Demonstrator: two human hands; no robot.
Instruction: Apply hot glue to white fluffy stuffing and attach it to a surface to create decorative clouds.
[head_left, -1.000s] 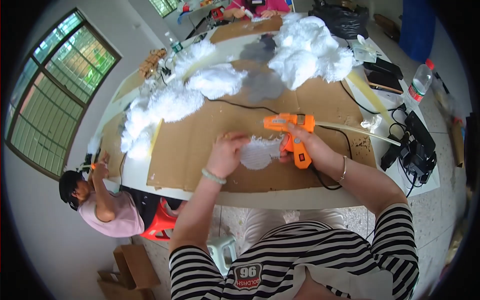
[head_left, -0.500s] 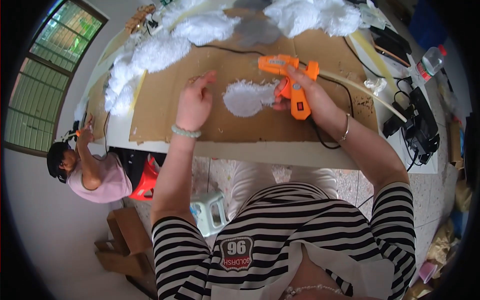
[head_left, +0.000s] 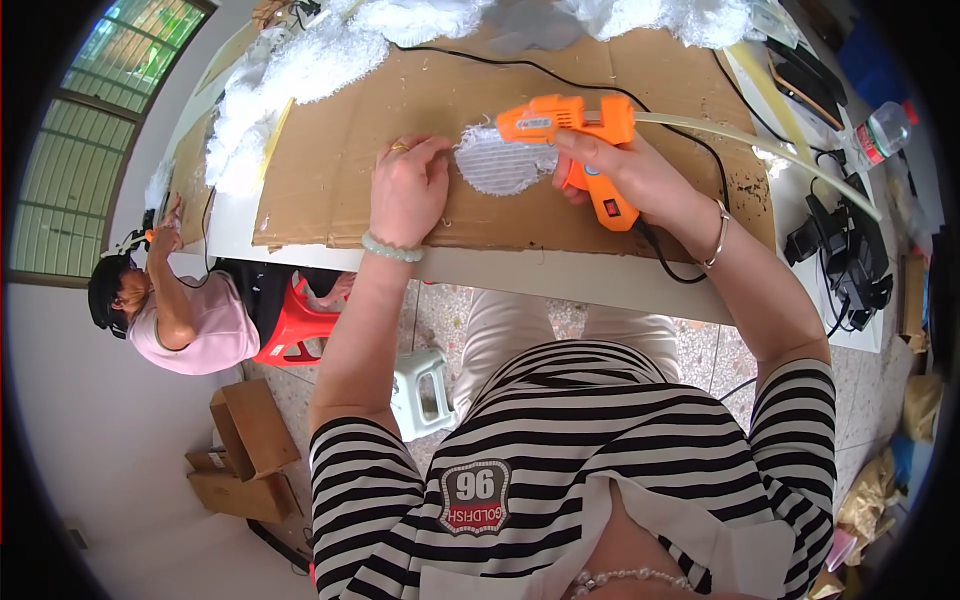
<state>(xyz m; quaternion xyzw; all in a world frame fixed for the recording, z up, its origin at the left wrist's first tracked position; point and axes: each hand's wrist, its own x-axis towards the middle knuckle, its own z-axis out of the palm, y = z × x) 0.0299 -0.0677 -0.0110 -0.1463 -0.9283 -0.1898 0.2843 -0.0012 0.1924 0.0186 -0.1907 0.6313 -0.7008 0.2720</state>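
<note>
In my right hand is an orange hot glue gun, closed around its handle. A long pale glue stick runs out of the gun's back. The nozzle points left, over the upper part of a white, fuzzy-edged fabric piece whose ribbed face is up. This piece lies on a brown cardboard sheet. My left hand rests on the cardboard at the piece's left edge, fingers bent and pressed together, the fingertips meeting that edge. Its thumb is partly hidden.
White fluffy pieces are heaped along the far and left sides. The gun's black cord crosses the cardboard. At right are a plastic bottle, a phone and a black stand-like object. Another person sits at left.
The white piece has gone from fluffy side up to ribbed side up. My left hand has come down and right to its edge. The glue gun has shifted slightly left, over the piece.
</note>
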